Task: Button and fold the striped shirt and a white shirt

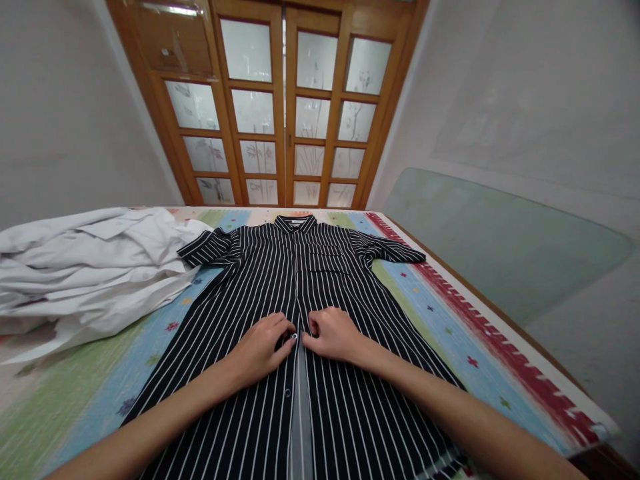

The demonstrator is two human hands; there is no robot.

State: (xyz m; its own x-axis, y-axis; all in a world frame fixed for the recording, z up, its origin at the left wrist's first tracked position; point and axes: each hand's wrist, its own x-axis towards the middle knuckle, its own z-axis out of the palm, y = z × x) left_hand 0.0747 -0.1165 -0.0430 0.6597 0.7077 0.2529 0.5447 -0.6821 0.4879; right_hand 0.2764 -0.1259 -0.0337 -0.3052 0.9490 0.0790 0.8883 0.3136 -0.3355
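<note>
Striped shirt (270,280) lies front up on patterned sheet (125,373), collar (295,224) away from you, sleeves spread; flat layout seems to keep both front edges within easy reach. Edges meet above your hands, gape below. Your left hand (267,343): grip appears pinched on shirt edge at button (295,337), likely steadying it. Your right hand (334,335): fingers curled, thumb at opposite edge; cannot tell whether grip pinches fabric. Forearms angle inward, wrists low over shirt. White cloth heap (100,267) sits beside your left-hand sleeve.
</note>
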